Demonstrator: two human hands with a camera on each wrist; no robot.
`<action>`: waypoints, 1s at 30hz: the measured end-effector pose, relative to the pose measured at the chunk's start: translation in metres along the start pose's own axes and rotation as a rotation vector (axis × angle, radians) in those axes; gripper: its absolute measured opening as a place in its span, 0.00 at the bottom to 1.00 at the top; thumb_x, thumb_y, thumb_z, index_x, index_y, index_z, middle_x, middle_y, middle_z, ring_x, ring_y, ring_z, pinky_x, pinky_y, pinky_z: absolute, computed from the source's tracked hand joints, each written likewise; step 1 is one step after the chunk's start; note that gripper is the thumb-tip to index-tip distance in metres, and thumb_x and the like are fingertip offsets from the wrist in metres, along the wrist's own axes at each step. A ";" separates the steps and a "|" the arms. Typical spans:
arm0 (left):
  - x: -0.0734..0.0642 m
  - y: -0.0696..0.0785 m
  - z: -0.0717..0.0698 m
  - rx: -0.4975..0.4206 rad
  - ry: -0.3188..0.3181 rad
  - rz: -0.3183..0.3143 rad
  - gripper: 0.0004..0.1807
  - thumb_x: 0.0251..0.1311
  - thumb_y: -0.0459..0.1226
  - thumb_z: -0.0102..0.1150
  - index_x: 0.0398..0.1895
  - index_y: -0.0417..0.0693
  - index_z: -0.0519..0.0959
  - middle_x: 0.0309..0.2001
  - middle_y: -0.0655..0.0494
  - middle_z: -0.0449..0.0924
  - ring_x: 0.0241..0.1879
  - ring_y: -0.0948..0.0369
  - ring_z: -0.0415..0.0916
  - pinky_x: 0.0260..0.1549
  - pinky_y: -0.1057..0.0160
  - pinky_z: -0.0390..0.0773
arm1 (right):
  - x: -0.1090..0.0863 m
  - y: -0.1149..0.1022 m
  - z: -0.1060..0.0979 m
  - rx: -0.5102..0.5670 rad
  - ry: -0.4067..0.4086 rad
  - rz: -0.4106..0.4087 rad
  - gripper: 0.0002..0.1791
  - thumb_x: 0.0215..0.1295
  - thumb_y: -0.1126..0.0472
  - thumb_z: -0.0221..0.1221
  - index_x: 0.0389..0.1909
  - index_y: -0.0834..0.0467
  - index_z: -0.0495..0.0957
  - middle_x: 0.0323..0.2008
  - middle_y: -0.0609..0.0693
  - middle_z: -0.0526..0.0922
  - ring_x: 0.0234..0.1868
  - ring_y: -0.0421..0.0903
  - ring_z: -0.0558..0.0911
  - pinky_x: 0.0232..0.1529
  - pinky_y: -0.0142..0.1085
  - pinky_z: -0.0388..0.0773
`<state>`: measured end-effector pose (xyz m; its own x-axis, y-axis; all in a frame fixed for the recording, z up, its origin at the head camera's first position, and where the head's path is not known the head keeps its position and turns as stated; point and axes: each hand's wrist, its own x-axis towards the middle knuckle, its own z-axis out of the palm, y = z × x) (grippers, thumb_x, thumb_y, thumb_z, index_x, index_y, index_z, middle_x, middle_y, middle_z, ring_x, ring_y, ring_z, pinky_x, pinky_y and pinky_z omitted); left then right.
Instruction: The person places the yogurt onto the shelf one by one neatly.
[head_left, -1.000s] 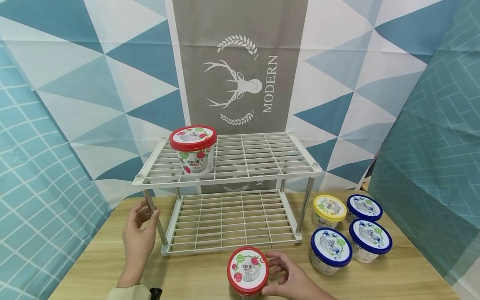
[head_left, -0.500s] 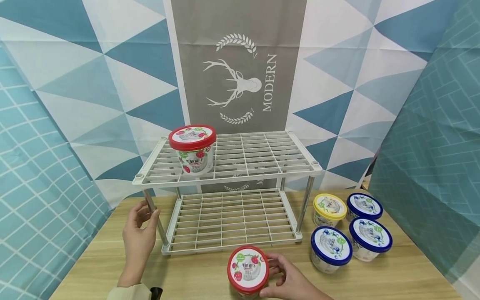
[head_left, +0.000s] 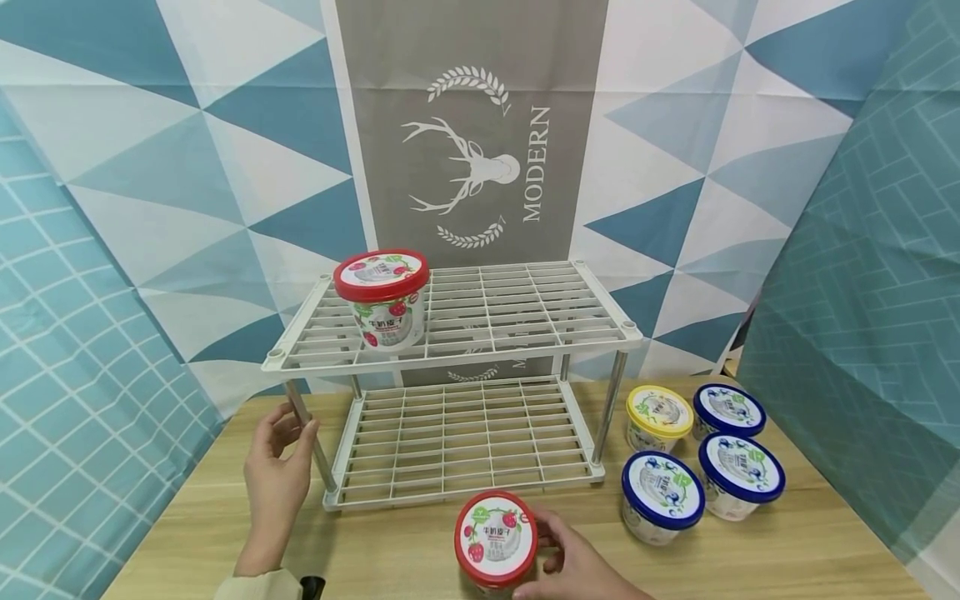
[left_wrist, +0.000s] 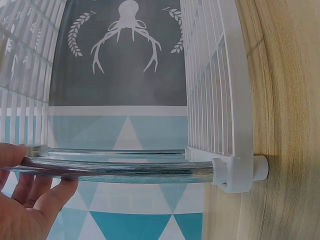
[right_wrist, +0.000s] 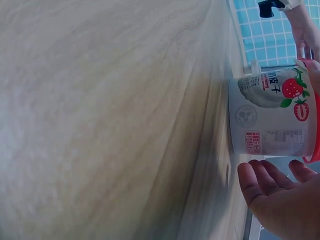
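In the head view, my left hand [head_left: 277, 479] grips the front left metal post [head_left: 302, 404] of a two-tier white rack [head_left: 465, 358]. The left wrist view has my thumb on one side of that post and fingers on the other. A red-lidded strawberry tub [head_left: 495, 540] stands upright on the table before the rack. My right hand [head_left: 577, 562] is at its right side, thumb near the lid. In the right wrist view, a narrow gap shows between the fingers [right_wrist: 267, 182] and the tub wall. Another red-lidded tub [head_left: 382, 300] sits on the upper shelf's left.
Right of the rack, a yellow-lidded tub [head_left: 660, 417] and several blue-lidded tubs [head_left: 663, 496] stand grouped on the wooden table [head_left: 390, 558]. A patterned cloth [head_left: 660, 117] hangs behind the rack.
My right hand has shifted slightly leftward and nearer to me around the red-lidded tub, its thumb further along the near side. The left hand stays on the post.
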<state>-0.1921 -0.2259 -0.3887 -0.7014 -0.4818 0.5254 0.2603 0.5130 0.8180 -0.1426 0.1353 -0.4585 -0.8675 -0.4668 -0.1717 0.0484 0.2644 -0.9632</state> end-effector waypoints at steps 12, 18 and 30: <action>-0.001 0.000 0.000 0.010 0.001 0.005 0.20 0.58 0.33 0.61 0.55 0.42 0.73 0.34 0.81 0.70 0.34 0.85 0.69 0.30 0.87 0.69 | 0.003 0.003 0.006 -0.044 -0.009 0.048 0.54 0.48 0.51 0.71 0.69 0.68 0.51 0.58 0.57 0.71 0.53 0.50 0.73 0.53 0.46 0.74; 0.000 0.000 0.000 0.009 0.004 0.006 0.20 0.58 0.33 0.61 0.55 0.43 0.73 0.34 0.82 0.70 0.34 0.85 0.69 0.30 0.87 0.69 | 0.005 0.005 0.009 -0.027 -0.008 0.061 0.54 0.48 0.51 0.71 0.69 0.68 0.50 0.59 0.57 0.70 0.53 0.52 0.74 0.54 0.51 0.73; 0.000 0.001 0.000 0.006 0.008 0.008 0.20 0.58 0.33 0.61 0.55 0.43 0.73 0.34 0.81 0.71 0.34 0.84 0.70 0.31 0.87 0.69 | 0.011 0.009 0.018 0.020 0.014 -0.025 0.53 0.47 0.54 0.72 0.68 0.65 0.51 0.65 0.61 0.63 0.67 0.66 0.58 0.63 0.62 0.56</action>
<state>-0.1922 -0.2252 -0.3883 -0.6938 -0.4835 0.5338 0.2617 0.5212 0.8123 -0.1430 0.1173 -0.4726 -0.8754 -0.4612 -0.1446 0.0362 0.2357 -0.9711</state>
